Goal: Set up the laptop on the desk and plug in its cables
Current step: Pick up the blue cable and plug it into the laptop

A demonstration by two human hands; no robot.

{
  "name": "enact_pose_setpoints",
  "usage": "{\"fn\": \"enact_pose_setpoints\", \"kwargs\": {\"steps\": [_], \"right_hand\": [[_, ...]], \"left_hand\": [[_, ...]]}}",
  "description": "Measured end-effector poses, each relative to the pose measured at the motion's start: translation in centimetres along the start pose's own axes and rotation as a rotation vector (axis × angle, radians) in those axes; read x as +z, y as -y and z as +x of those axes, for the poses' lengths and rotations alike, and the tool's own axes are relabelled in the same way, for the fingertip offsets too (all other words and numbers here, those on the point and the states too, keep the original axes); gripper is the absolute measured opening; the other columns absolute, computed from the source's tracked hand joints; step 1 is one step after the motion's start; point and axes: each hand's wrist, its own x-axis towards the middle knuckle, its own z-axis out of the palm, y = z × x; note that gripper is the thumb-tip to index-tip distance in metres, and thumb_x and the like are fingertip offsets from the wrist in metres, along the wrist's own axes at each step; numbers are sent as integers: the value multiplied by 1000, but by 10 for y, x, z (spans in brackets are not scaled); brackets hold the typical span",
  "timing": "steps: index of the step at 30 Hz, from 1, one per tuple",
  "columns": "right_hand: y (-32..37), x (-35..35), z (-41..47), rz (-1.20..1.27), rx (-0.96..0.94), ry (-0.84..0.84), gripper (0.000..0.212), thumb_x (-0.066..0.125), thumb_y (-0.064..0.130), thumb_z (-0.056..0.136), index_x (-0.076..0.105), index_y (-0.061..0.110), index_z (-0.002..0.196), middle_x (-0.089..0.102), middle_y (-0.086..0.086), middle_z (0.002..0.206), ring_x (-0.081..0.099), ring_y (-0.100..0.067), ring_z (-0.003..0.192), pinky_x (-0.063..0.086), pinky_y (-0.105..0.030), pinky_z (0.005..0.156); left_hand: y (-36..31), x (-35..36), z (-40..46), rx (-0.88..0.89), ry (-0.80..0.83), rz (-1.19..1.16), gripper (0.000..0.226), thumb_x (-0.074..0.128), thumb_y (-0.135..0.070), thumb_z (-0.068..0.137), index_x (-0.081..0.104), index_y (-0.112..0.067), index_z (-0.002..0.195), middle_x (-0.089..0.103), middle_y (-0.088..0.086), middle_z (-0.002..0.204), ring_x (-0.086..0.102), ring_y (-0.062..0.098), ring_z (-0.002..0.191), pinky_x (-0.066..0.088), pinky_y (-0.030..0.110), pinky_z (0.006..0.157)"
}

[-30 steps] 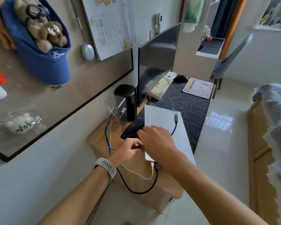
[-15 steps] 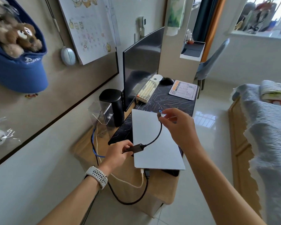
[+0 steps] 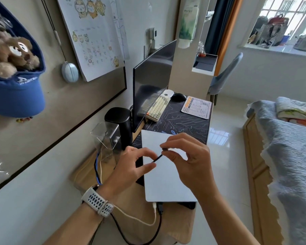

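Two hands hover above the closed laptop (image 3: 166, 174) on the tabletop (image 3: 177, 225): the right hand (image 3: 193, 160) pinches the plug (image 3: 165, 149), its cable (image 3: 156, 158) slanting down-left into the left hand's (image 3: 131, 167) loosely curled fingers.

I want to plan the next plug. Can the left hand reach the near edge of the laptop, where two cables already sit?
Probably yes. The left hand hovers beside the closed laptop, and nothing lies between it and the near edge with the white cable and black cable.
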Motion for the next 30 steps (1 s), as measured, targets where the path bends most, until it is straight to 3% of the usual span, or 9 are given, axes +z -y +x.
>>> {"fn": "enact_pose_setpoints", "kwargs": {"steps": [4,8,11,16,20,24,27,30], "right_hand": [[4,7,8,41,-57,-19,11,76,0,76,75,5,86,68,-1,85,66,-11,80,54,-26,69],[9,10,15,57,-78,-22,6,74,10,81,75,8,86,67,2,86,65,-10,80,53,-24,67],[2,16,12,92,-21,-38,12,74,0,78,74,8,86,67,0,85,65,-15,78,56,-31,63],[-18,26,-11,309,323,-159,22,70,-10,73,67,12,77,66,6,77,65,-20,73,56,-34,68],[-31,24,-35,416,572,-308,27,64,-21,77,65,6,76,69,4,71,63,-11,63,52,-24,60],[-47,23,-63,507,781,-398,3,68,-4,82,67,-1,82,67,0,71,61,-16,69,50,-28,69],[-52,24,-80,585,906,-462,6,67,6,84,69,0,83,61,-4,66,55,-21,65,49,-33,68],[-55,23,-96,721,1081,-565,23,59,1,90,71,6,72,60,-2,62,53,-15,54,49,-25,56]], "left_hand": [[-51,-8,10,199,79,-405,15,63,-32,86,73,-29,97,68,4,89,60,34,89,48,48,83],[-54,-9,17,196,60,-596,11,66,-27,81,76,-26,86,68,-4,77,60,19,80,45,43,81],[-46,-6,21,183,55,-589,10,66,-28,81,76,-26,84,67,-5,72,61,18,75,45,41,79],[-29,30,14,-3,-2,-725,15,67,-28,82,73,-17,74,57,2,61,45,24,65,34,42,69],[-16,62,10,-139,4,-745,25,59,-21,87,69,-19,64,50,-2,55,43,17,63,35,36,71],[-8,89,5,-289,1,-770,39,53,-4,94,62,-13,57,45,4,56,41,14,59,35,29,66],[-2,104,1,-360,24,-753,39,52,-2,95,58,-9,57,44,4,55,41,11,56,34,27,62],[4,120,-3,-417,68,-680,36,54,-5,95,62,-8,60,51,1,54,45,13,59,39,30,67]]}}
